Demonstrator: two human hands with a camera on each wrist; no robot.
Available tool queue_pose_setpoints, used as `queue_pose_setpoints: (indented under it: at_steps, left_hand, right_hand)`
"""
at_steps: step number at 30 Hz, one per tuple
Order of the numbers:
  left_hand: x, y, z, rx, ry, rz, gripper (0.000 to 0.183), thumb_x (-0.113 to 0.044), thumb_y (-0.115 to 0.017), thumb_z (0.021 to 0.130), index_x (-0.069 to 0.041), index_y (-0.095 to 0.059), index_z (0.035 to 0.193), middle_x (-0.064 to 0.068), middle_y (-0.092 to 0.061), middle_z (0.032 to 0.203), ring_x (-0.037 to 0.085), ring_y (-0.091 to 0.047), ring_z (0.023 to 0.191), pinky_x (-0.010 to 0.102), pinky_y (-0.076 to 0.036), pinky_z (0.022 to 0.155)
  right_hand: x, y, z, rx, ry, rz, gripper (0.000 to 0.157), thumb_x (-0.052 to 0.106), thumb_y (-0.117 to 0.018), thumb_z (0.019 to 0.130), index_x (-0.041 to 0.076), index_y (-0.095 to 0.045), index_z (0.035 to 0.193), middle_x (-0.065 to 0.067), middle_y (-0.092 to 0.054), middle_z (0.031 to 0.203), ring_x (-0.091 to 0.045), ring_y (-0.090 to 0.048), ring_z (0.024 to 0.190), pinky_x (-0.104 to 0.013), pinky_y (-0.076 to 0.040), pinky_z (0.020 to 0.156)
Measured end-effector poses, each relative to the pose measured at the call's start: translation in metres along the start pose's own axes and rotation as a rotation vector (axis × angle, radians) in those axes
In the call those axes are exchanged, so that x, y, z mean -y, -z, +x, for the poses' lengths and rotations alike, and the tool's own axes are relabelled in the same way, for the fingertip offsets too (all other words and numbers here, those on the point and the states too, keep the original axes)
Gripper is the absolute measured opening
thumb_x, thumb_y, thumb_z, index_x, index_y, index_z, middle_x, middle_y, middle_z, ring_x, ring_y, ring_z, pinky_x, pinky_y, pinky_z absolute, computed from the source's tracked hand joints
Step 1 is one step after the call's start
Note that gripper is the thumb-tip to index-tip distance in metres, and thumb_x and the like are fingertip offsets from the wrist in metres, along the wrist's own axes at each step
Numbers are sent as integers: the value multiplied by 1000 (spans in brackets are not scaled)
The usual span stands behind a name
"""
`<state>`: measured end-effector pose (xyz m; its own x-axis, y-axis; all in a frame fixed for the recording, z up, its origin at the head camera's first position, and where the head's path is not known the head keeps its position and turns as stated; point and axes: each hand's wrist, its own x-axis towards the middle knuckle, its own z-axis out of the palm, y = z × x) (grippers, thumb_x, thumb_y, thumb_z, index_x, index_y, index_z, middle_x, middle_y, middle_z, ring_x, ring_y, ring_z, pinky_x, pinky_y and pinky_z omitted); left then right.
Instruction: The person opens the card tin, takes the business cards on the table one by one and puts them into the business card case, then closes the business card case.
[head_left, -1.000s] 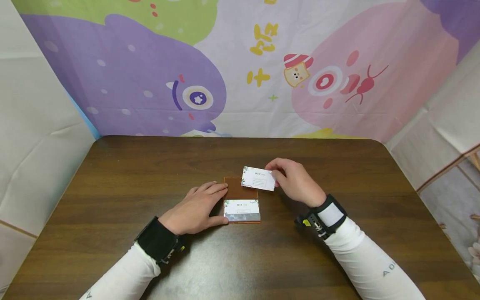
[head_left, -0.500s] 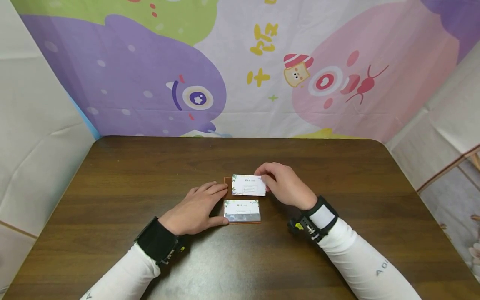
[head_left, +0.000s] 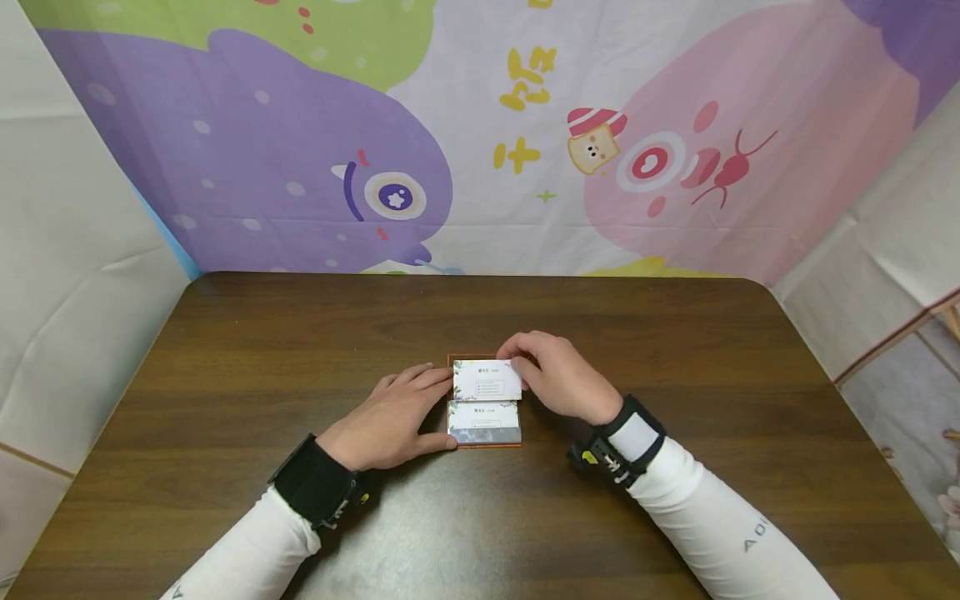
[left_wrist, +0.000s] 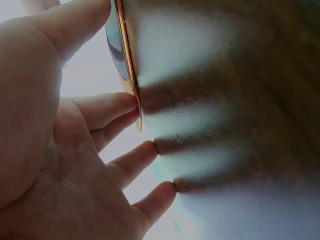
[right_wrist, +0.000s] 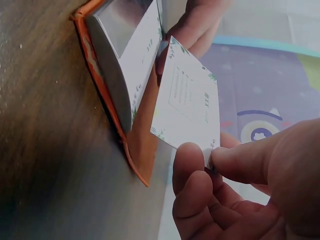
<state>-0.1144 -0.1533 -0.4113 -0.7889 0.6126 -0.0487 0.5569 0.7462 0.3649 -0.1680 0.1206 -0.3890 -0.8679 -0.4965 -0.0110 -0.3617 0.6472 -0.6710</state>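
A brown card holder (head_left: 484, 446) with an orange edge lies open on the table. Its near pocket, with a clear front strip, bears a stack of cards (head_left: 483, 413) printed with leaves at the corners. My right hand (head_left: 564, 377) pinches a matching business card (head_left: 487, 380) by its right end, between thumb and fingers. In the right wrist view that card (right_wrist: 187, 97) is tilted and raised over the holder's brown flap (right_wrist: 146, 145). Along the holder's left edge rests my left hand (head_left: 393, 418), fingers extended, fingertips and thumb touching the edge and the table.
The dark wooden table (head_left: 675, 333) carries the holder near its middle. Behind it hangs a cartoon-printed cloth (head_left: 480, 167), and pale sheets (head_left: 82, 250) flank both sides. Black wrist bands (head_left: 315, 479) with cameras sit over white sleeves.
My right hand has carried the card left and toward me, from beyond the holder's right side to over its brown flap, just behind the stack. The left hand has stayed in place.
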Motion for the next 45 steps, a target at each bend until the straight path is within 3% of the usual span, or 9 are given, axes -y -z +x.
queue_pose_setpoints:
  at_steps: [33,45]
  left_hand:
    - [0,-1,-1,-5,-1,11,82,-51,-78,96,-1,-51,155,15,-44,164,40,-35,153,65,-37,115]
    - [-1,0,0,-11,-5,-2,84,-49,-78,96,0,-49,157,14,-44,164,39,-35,153,65,-36,115]
  right_hand:
    - [-3,-12,-5,71,2,11,15,9,-61,108,15,-75,111,0,-66,91,-14,-58,71,-30,-50,64]
    - [-5,-14,-7,77,33,-54,15,7,-64,105,13,-77,111,3,-70,100,-16,-61,84,-34,-53,77]
